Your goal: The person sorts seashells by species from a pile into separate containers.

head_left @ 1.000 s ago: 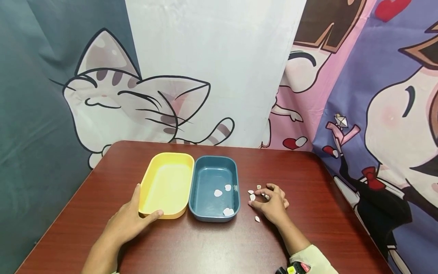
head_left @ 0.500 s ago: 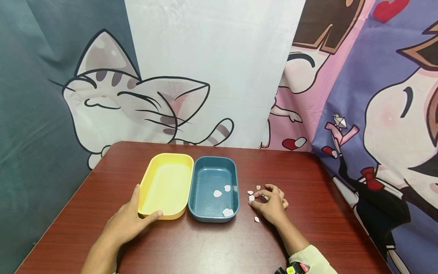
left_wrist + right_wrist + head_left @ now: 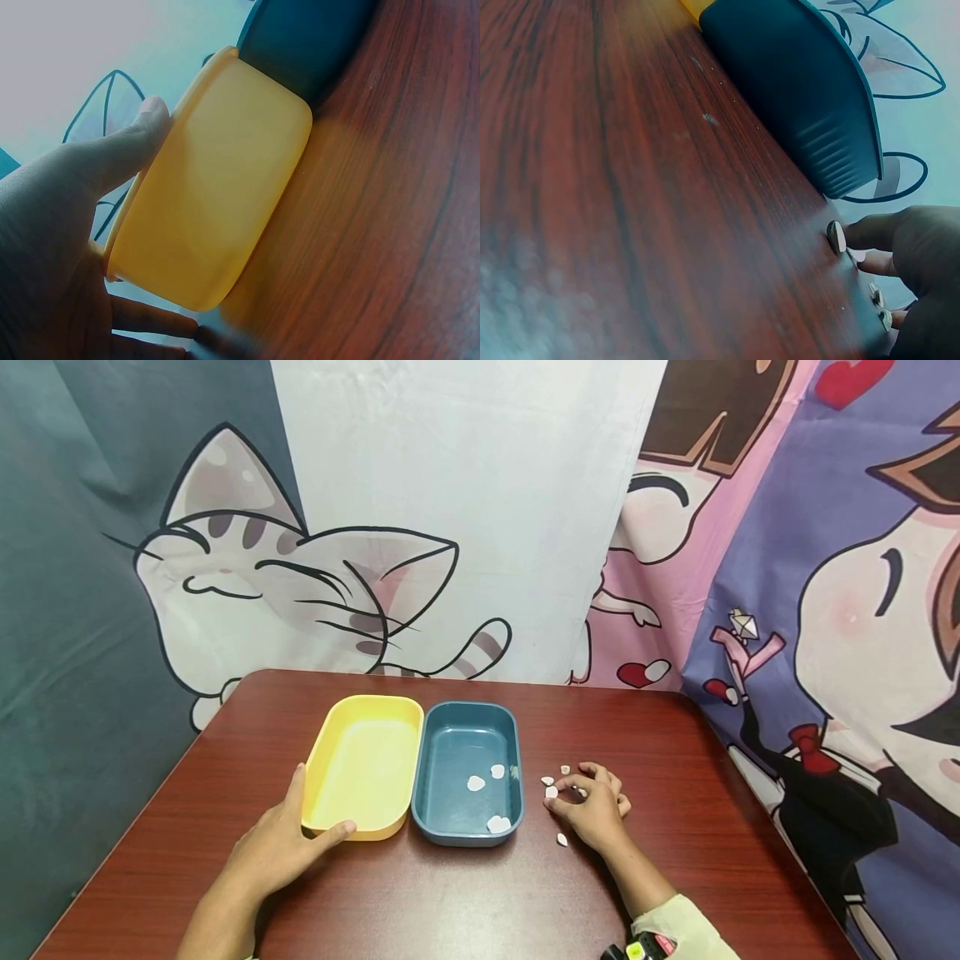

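My left hand (image 3: 273, 845) rests at the near left corner of a yellow tray (image 3: 318, 752), its thumb along the near rim and its fingers spread against the side wall. In the left wrist view the thumb (image 3: 135, 146) lies on the tray's rim. To the right of the blue tray (image 3: 517, 739), my right hand (image 3: 596, 810) pinches a small white shell (image 3: 551, 792) between thumb and index finger, low at the table. In the right wrist view this shell (image 3: 836, 237) stands tilted at the fingertips. Other fingers curl over more shells, partly hiding them.
Several white shells (image 3: 476, 783) lie in the blue tray, which stands close beside the yellow one. One loose shell (image 3: 562, 840) lies nearer me on the brown table (image 3: 450, 902); another shell (image 3: 566, 769) lies beyond the hand. A printed cloth (image 3: 480, 485) hangs behind the table.
The shell at the right hand's fingertips looks slightly turned. Both hands and both trays otherwise keep their places; the head view shifts a little.
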The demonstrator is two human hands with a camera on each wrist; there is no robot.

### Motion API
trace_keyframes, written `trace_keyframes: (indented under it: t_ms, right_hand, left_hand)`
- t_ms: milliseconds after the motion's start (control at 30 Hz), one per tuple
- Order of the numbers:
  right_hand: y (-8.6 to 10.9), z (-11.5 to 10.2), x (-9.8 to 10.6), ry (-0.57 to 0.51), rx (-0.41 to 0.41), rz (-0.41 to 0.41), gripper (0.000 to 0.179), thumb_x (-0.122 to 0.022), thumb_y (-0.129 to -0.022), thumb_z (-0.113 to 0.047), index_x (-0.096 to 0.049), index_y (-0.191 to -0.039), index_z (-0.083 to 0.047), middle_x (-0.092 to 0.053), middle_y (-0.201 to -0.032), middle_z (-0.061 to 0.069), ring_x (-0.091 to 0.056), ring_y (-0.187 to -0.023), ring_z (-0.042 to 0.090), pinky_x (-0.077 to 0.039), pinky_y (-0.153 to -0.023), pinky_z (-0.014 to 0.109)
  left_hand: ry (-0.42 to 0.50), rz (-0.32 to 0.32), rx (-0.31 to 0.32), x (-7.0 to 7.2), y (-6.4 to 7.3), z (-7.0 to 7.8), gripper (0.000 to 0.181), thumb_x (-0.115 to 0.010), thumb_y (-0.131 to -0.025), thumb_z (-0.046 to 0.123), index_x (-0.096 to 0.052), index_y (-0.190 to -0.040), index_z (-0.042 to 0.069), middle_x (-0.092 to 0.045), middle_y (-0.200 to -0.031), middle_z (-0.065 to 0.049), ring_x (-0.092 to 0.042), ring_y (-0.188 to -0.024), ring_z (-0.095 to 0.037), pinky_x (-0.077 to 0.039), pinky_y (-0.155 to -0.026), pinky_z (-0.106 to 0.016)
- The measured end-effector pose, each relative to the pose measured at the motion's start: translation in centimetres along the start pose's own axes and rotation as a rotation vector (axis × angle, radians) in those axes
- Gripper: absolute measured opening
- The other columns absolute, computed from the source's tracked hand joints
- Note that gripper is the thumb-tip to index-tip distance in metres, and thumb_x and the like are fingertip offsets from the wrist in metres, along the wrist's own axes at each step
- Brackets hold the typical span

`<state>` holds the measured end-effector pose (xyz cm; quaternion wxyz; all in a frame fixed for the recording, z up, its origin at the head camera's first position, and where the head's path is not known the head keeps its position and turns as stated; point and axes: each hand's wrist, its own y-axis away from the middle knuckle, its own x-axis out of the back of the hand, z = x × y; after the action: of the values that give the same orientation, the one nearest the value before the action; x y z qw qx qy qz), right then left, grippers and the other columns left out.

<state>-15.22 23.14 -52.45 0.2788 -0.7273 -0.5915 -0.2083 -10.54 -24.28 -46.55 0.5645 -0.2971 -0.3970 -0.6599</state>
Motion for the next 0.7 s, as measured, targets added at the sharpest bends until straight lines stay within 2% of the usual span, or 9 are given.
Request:
trace_keyframes:
  t_ms: [267, 700]
  right_hand:
    - [0.05, -0.19, 0.13, -0.013, 0.000, 0.007, 0.016, -0.095, -0.079, -0.018, -0.085, -0.091, -0.016, -0.058, -0.148, 0.021, -0.031, -0.148, 0.046, -0.011, -0.110, 0.071]
    - [0.05, -0.57, 0.41, -0.074, -0.056, 0.045, 0.017, -0.093, -0.081, -0.019, -0.085, -0.094, -0.011, -0.060, -0.148, 0.020, -0.033, -0.147, 0.046, -0.016, -0.110, 0.069]
  left_hand:
    - [-0.004, 0.003, -0.002, 0.02, -0.04, -0.07, 0.140, -0.062, -0.091, 0.087, 0.014, -0.173, 0.003, -0.034, -0.170, -0.039, -0.050, -0.147, -0.060, -0.049, -0.097, -0.077]
    - [-0.003, 0.008, -0.009, 0.05, 0.13, 0.04, 0.140, -0.062, -0.091, 0.086, 0.013, -0.173, 0.002, -0.035, -0.169, -0.039, -0.051, -0.146, -0.060, -0.049, -0.097, -0.077]
